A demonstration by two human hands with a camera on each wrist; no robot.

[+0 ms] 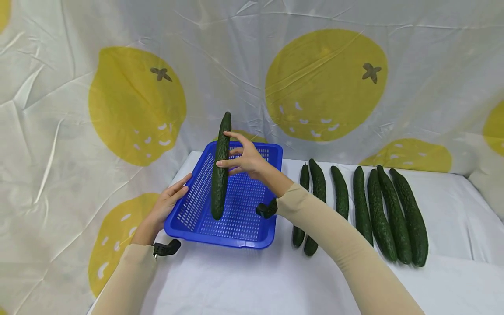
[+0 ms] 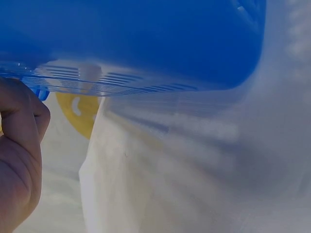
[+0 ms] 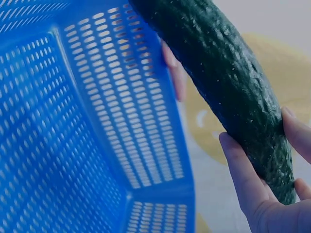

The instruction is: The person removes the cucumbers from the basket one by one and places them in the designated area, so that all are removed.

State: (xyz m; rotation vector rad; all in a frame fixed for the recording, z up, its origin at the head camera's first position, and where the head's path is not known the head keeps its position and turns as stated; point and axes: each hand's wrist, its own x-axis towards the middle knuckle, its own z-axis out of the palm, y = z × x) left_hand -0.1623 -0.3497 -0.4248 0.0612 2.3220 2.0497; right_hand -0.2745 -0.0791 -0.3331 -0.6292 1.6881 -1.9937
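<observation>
My right hand (image 1: 246, 158) grips a long dark green cucumber (image 1: 221, 175) between thumb and fingers. The cucumber is held lengthwise over the blue plastic basket (image 1: 220, 239), above its left half. In the right wrist view, the bumpy cucumber (image 3: 218, 73) slants past the slotted basket wall (image 3: 121, 97), with fingers on both sides of its lower end. My left hand (image 1: 165, 205) holds the basket's left rim. The left wrist view shows curled fingers (image 2: 22, 126) at the basket's edge, and the slotted underside is visible over the white cloth.
Several cucumbers (image 1: 397, 218) lie side by side on the white-covered table (image 1: 244, 280), right of the basket. My right forearm (image 1: 334, 240) passes over some of them. A pale curtain (image 1: 228, 65) with large yellow lemon prints hangs behind and at the left.
</observation>
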